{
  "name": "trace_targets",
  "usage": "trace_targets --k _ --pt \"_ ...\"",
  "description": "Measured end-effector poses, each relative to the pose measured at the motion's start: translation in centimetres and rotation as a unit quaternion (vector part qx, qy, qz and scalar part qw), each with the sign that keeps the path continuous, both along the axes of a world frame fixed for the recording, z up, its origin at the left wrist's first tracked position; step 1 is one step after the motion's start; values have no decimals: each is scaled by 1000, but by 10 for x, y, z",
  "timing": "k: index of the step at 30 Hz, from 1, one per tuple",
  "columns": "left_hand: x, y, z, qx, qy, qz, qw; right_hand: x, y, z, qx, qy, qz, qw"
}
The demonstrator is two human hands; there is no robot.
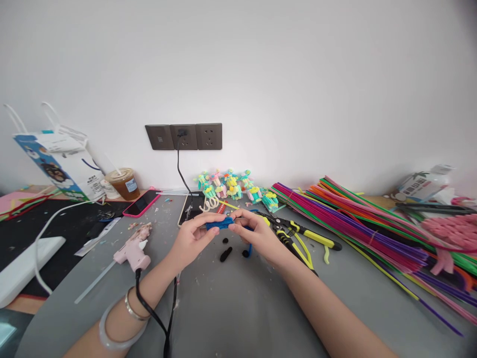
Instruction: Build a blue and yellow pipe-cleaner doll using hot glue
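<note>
Between both hands, above the grey table, is a bundle of blue pipe cleaner [219, 223]. My left hand [194, 236] pinches its left end between thumb and fingers. The right end is gripped by my right hand [255, 233], and a blue strand hangs below that hand. On the table beneath lie a small black fuzzy ball [225, 240] and a short black fuzzy piece [225, 254]. A dark coiled tip [246, 253] shows beside my right hand. Pliers with yellow and black handles [290, 233] rest just right of it.
A pink glue gun [133, 253] lies left, its black cord running under my left forearm. Bundles of coloured pipe cleaners [357, 223] cover the right side. Small pastel pipe-cleaner figures [233, 189] stand by the wall. A pink-edged phone [141, 203] and a drink cup [124, 184] sit at back left.
</note>
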State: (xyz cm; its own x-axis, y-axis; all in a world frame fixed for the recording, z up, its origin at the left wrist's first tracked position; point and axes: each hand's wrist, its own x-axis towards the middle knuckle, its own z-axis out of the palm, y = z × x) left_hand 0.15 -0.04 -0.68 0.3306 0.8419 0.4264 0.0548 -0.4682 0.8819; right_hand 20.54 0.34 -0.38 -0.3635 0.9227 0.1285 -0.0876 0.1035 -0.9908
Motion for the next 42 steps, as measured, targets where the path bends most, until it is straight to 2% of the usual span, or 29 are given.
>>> trace_targets --k 42 --pt "0 1 1 -6 3 0 1000 1 0 2 -1 -8 5 1000"
